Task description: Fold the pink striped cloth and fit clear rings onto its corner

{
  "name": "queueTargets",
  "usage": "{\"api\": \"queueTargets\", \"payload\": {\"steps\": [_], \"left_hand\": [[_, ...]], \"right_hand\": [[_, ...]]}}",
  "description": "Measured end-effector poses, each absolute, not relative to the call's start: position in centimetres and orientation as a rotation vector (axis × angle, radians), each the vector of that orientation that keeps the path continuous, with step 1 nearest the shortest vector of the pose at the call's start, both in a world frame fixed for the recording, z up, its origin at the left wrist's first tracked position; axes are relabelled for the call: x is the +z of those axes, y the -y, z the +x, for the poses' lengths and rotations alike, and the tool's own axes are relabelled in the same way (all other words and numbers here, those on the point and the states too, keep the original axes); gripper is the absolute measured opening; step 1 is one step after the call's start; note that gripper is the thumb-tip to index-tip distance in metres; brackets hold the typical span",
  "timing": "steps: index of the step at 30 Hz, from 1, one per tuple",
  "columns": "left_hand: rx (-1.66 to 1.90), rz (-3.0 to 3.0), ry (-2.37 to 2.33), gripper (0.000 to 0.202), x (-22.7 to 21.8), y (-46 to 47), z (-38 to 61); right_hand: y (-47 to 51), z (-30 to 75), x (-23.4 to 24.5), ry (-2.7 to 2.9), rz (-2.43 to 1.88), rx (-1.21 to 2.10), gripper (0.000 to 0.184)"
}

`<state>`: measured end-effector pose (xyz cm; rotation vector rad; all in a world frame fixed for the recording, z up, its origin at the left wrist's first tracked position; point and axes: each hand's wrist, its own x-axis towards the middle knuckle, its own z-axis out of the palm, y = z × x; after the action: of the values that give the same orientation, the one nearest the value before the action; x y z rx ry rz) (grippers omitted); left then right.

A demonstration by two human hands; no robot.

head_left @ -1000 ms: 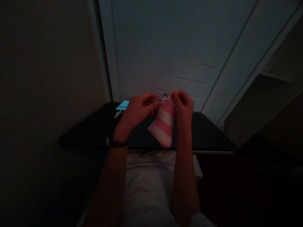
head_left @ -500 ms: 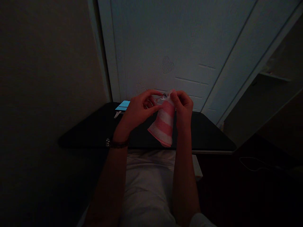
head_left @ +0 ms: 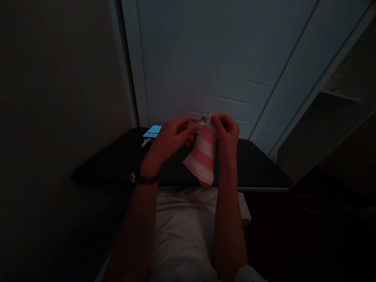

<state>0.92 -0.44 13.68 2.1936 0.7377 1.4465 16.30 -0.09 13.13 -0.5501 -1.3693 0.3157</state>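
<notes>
Two bare hands meet at a pink-and-white striped cloth piece, which hangs in front of the person over the near part of the tabletop, wide end down. The right hand pinches the cloth piece's narrow top between thumb and fingers. The left hand, left of the cloth piece, grasps a clear crinkled bit beside that top; it is too dim to tell what this is. Lower left of the cloth piece, a dark band rings the left wrist. Farther left of the cloth piece, a lit bluish screen and a small white object lie close together. Behind the cloth piece stands a pale panel with hatched heart shapes.
</notes>
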Motion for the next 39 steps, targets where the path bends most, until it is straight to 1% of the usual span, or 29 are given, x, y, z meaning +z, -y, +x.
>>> {"api": "queueTargets", "payload": {"steps": [3,5,10,14,22,27,39], "left_hand": [[1.489,2.19,-0.746,0.039,13.76,0.62,0.96],[1.507,2.201,-0.749,0.041,13.78,0.65,0.98],[1.51,2.231,-0.784,0.027,13.74,0.53,0.94],[1.482,2.219,-0.77,0.024,13.66,0.39,0.91],[1.488,2.174,-0.742,0.026,13.56,0.13,0.8],[1.548,2.138,-0.775,0.032,13.69,0.34,0.84],[1.512,2.134,-0.769,0.023,13.72,0.04,0.59]], "right_hand": [[0.06,16.34,13.09,1.349,-0.545,0.303,0.022],[0.04,16.33,13.08,1.341,-0.551,0.296,0.023],[0.12,16.27,13.15,1.345,-0.589,0.296,0.025],[0.16,16.31,13.15,1.348,-0.585,0.303,0.026],[-0.07,16.24,13.08,1.356,-0.562,0.296,0.024],[-0.1,16.31,13.06,1.351,-0.564,0.3,0.023],[-0.13,16.37,13.03,1.351,-0.581,0.303,0.025]]}}
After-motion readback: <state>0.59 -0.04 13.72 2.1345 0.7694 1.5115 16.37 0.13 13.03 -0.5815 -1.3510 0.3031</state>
